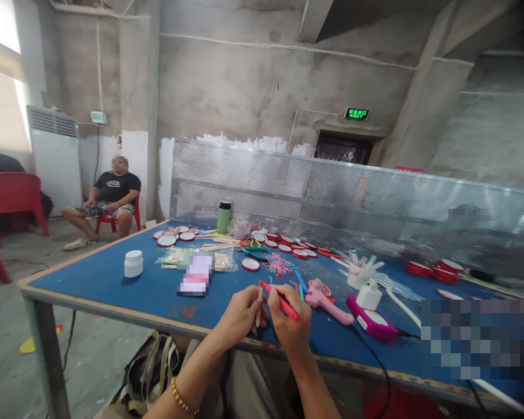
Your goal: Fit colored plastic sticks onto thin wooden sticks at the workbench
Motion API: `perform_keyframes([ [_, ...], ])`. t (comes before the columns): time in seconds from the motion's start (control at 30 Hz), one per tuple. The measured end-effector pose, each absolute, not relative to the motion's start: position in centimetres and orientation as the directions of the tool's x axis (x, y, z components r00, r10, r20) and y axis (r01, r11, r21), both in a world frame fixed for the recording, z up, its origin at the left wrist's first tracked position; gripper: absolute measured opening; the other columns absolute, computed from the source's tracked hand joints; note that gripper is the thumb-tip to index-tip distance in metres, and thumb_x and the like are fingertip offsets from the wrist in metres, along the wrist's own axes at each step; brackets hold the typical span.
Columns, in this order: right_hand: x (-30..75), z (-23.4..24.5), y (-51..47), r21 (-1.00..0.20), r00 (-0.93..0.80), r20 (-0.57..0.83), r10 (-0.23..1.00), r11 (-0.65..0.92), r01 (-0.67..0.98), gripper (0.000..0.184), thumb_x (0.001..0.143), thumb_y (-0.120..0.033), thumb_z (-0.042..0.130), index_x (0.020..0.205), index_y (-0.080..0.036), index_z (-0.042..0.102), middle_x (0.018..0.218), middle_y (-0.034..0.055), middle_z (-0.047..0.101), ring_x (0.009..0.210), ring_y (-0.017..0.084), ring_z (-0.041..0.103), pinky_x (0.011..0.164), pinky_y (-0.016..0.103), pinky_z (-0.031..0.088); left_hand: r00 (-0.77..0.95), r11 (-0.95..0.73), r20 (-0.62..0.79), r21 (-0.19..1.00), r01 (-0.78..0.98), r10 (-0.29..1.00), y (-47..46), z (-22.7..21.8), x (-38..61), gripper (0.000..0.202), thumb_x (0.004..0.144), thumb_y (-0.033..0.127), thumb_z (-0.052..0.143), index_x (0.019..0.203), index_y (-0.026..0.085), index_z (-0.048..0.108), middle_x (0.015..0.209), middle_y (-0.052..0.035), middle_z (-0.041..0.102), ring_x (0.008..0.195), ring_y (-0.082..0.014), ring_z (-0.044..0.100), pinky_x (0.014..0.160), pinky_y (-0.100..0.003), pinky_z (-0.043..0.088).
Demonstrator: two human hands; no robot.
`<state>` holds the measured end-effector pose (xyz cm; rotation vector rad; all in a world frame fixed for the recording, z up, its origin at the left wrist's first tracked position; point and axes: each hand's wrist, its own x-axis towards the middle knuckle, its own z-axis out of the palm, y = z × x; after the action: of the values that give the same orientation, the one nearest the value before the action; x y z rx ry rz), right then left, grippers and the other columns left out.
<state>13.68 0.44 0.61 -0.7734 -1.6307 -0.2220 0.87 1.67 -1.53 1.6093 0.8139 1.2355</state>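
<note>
My left hand (242, 314) is closed in a pinch on a thin wooden stick (259, 307) held upright over the near edge of the blue table (113, 285). My right hand (290, 319) is wrapped round a red pen-like tool (279, 299), whose tip meets the top of the stick. Both hands touch each other at the fingers. A gold bead bracelet sits on my left wrist.
A pink glue gun (327, 299) and a pink stand with a white bottle (371, 314) lie right of my hands. A white jar (133, 263), bagged sticks (201, 259), red-rimmed round discs (288, 244), a green flask (223, 216) and a perforated metal screen (332, 192) are farther back. A person sits on a red chair at left.
</note>
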Motion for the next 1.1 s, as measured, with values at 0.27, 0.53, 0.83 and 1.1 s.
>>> perform_keyframes([
  [0.27, 13.63, 0.56, 0.45, -0.281, -0.035, 0.929, 0.368, 0.764, 0.581, 0.018, 0.092, -0.019, 0.052, 0.078, -0.019, 0.062, 0.067, -0.0002, 0.063, 0.057, 0.011, 0.059, 0.058, 0.021, 0.047, 0.272, -0.381, 0.371, 0.924, -0.017, 0.888, 1.21, -1.16, 0.85, 0.028, 0.091, 0.045, 0.045, 0.080, 0.019, 0.047, 0.057, 0.0009, 0.059, 0.040, -0.0094, 0.047, 0.038, -0.019, 0.037],
  [0.53, 13.65, 0.23, 0.83, -0.283, -0.035, 0.930, 0.365, 0.777, 0.562, 0.017, 0.093, -0.019, 0.052, 0.079, -0.018, 0.063, 0.068, 0.0004, 0.064, 0.059, 0.012, 0.060, 0.060, 0.022, 0.048, 0.267, -0.373, 0.360, 0.928, -0.001, 0.894, 1.64, -1.42, 0.87, 0.029, 0.090, 0.046, 0.045, 0.081, 0.018, 0.049, 0.058, 0.0003, 0.060, 0.042, -0.0104, 0.051, 0.037, -0.019, 0.038],
  [0.83, 13.62, 0.44, 0.78, -0.279, -0.013, 0.935, 0.354, 0.758, 0.589, 0.020, 0.092, -0.021, 0.052, 0.076, -0.019, 0.063, 0.065, -0.0003, 0.064, 0.056, 0.012, 0.059, 0.056, 0.022, 0.047, 0.259, -0.376, 0.362, 0.926, 0.008, 0.896, 1.53, -1.40, 0.96, 0.028, 0.089, 0.045, 0.046, 0.081, 0.018, 0.047, 0.059, 0.0002, 0.060, 0.044, -0.0102, 0.054, 0.037, -0.018, 0.039],
  [1.1, 13.69, 0.14, 0.71, -0.303, 0.002, 0.928, 0.372, 0.752, 0.586, 0.020, 0.092, -0.020, 0.051, 0.078, -0.019, 0.064, 0.066, 0.0005, 0.064, 0.057, 0.013, 0.060, 0.058, 0.022, 0.048, 0.270, -0.366, 0.355, 0.930, -0.009, 0.895, 1.51, -1.30, 0.83, 0.027, 0.088, 0.045, 0.047, 0.083, 0.018, 0.049, 0.060, 0.0005, 0.060, 0.044, -0.0101, 0.052, 0.038, -0.019, 0.039],
])
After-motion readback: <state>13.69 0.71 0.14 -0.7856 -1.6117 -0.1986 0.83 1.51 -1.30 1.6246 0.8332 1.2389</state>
